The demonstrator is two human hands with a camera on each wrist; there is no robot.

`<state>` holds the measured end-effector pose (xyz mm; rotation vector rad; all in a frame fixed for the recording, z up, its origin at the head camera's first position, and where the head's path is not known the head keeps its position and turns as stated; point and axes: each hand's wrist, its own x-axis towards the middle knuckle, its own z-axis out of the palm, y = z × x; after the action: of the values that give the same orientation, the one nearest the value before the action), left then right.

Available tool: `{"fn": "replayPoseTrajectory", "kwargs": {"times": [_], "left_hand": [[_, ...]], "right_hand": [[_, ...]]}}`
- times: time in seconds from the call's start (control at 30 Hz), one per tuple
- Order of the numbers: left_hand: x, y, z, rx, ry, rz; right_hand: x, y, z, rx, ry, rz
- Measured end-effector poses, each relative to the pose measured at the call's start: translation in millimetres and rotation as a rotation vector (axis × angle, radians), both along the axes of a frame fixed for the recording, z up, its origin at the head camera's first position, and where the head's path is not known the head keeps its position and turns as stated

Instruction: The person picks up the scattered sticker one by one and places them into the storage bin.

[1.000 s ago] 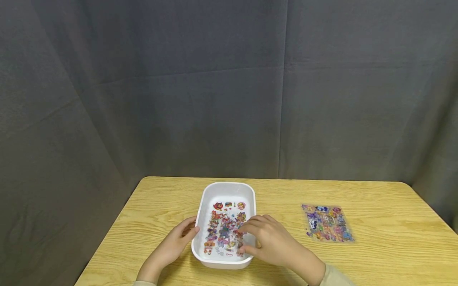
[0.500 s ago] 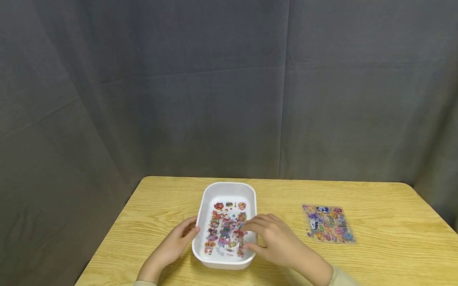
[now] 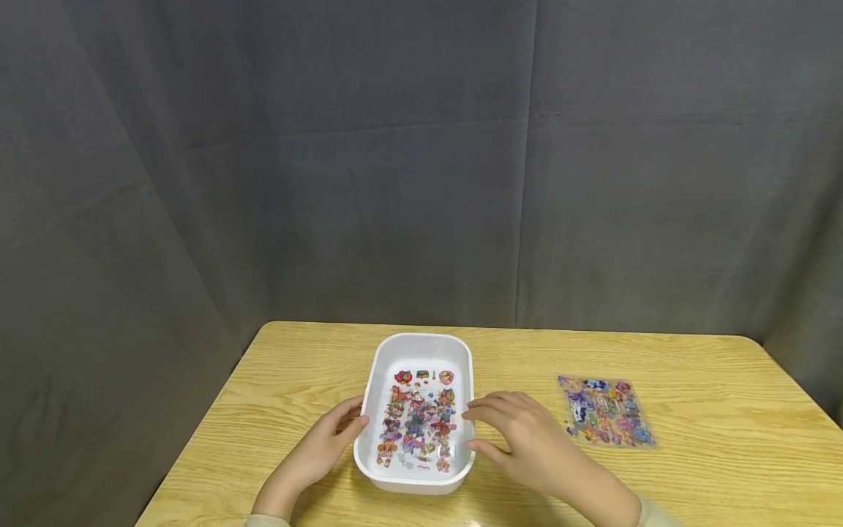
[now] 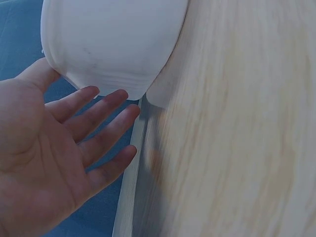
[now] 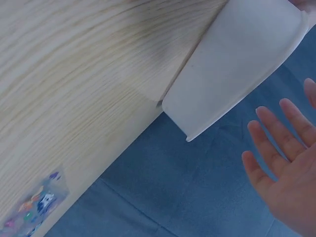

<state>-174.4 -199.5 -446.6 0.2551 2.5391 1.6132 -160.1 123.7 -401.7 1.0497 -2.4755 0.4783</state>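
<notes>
Dark cloth (image 3: 329,219) hangs behind our wooden table (image 3: 698,468); our left hand (image 3: 319,448) grips the white tray (image 3: 415,485) (colourful stickers (image 3: 416,428) inside); our right hand (image 3: 523,435), relaxed and unfilled, hovers beside it.

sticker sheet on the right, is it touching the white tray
Apart. The head view shows it: a strip of bare wooden table lies between the sticker sheet and the white tray.
</notes>
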Motion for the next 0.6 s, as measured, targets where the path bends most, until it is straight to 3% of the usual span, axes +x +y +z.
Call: {"fn": "replayPoseTrajectory", "kwargs": {"times": [0.6], "left_hand": [[0.9, 0, 2.3, -0.004, -0.004, -0.009]], "right_hand": [[1.6, 23, -3.5, -0.013, 0.053, -0.063]]}}
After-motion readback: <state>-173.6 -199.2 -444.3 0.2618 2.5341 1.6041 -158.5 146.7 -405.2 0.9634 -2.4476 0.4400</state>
